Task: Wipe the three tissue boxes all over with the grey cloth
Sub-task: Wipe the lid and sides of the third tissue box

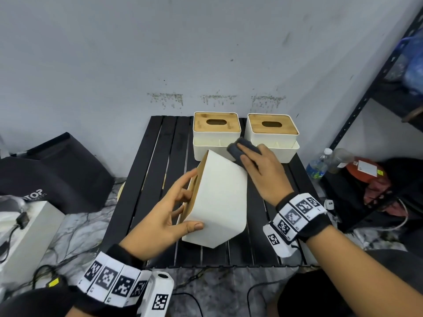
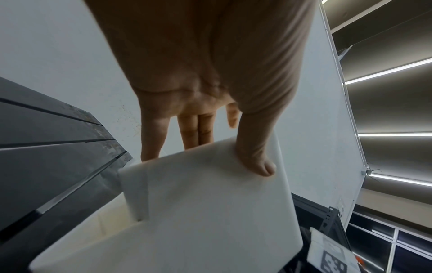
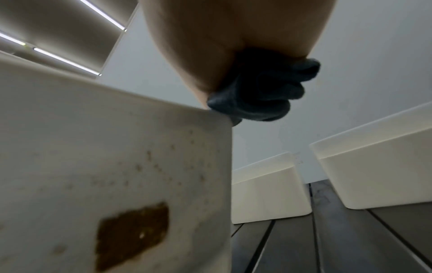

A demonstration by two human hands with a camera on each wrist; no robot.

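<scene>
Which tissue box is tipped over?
The front tissue box, which the left hand holds turned on its side. The back-left tissue box and back-right tissue box stand upright.

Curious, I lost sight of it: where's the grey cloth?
Head view: the grey cloth sits under the right hand, against the far top edge of the tilted white plastic tissue box.

White letters "TOP", start hidden, on black bag (image 1: 57, 175); label on bottle (image 1: 318, 165) too small to read; square codes, no words, on wristbands (image 1: 114, 281).
</scene>
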